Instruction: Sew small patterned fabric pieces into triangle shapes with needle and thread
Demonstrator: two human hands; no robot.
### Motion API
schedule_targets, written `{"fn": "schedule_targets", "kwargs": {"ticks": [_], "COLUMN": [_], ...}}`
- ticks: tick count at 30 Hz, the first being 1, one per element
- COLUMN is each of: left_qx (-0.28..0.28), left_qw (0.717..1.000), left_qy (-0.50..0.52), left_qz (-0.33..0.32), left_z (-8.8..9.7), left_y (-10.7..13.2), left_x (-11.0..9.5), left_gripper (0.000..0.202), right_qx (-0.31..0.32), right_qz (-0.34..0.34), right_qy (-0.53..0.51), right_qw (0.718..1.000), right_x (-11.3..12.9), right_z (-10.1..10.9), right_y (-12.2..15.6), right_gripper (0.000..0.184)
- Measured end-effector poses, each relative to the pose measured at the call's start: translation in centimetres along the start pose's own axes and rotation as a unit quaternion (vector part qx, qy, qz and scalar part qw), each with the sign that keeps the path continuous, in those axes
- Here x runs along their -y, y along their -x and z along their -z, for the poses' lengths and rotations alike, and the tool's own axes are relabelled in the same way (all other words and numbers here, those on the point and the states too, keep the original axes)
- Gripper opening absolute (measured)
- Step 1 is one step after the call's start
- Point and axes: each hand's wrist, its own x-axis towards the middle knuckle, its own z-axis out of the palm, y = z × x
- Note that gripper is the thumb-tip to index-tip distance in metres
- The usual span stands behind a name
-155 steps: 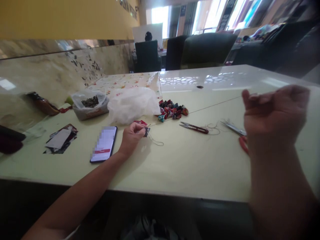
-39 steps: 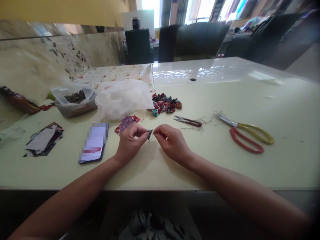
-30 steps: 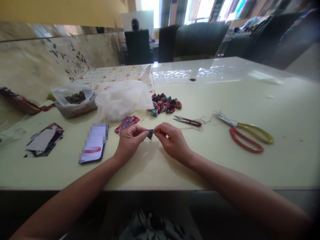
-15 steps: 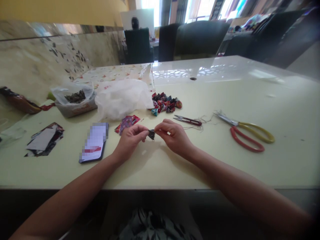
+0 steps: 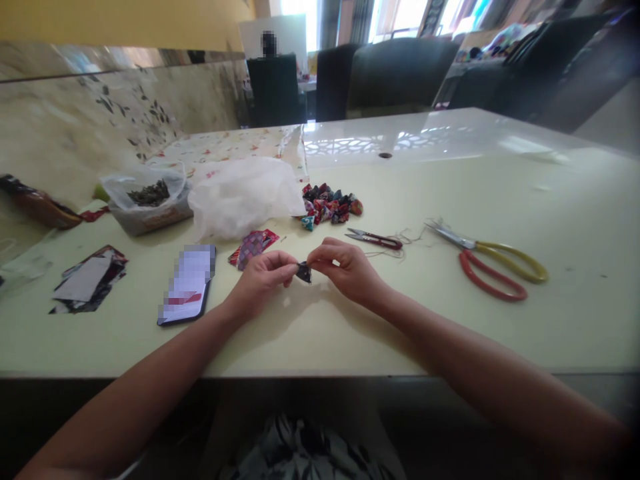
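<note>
A small dark fabric piece (image 5: pixel 304 272), roughly triangular, hangs between my two hands above the table. My left hand (image 5: pixel 267 275) pinches its left corner between thumb and forefinger. Fingers of my right hand (image 5: pixel 337 263) are pinched at its upper right edge; whether they also hold a needle or thread is too small to see. Just beyond lie patterned fabric pieces (image 5: pixel 251 249), partly behind my left hand. A heap of small colourful stuffed fabric pouches (image 5: pixel 333 207) sits farther back, with thread snips (image 5: pixel 375 239) and loose thread to its right.
Large scissors (image 5: pixel 493 260) with red and yellow handles lie at right. A phone (image 5: pixel 187 283) and dark fabric scraps (image 5: pixel 87 280) are at left. Behind them stand a bag-lined tub of dried leaf-like material (image 5: pixel 150 210) and a white plastic bag (image 5: pixel 245 197). Chairs (image 5: pixel 400 77) stand beyond the table.
The dark fabric piece has turned slightly and shows more of its face below the fingers. Both hands stay in nearly the same place, still pinching.
</note>
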Motion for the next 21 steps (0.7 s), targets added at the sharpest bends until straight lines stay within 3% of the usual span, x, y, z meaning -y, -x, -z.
{"fn": "schedule_targets", "kwargs": {"ticks": [11, 21], "left_qx": [0.013, -0.003], "left_qw": [1.000, 0.996], "left_qy": [-0.017, -0.077], "left_qz": [-0.002, -0.033], "left_z": [0.2, 0.0], "left_y": [-0.1, -0.1], "left_x": [0.2, 0.0], "left_gripper": [0.021, 0.023], "right_qx": [-0.003, -0.048], "right_qz": [0.000, 0.013], "right_qy": [-0.001, 0.078], "right_qw": [1.000, 0.996], "right_x": [0.0, 0.8], "right_z": [-0.5, -1.6], "right_y": [0.1, 0.5], "right_gripper": [0.012, 0.012]}}
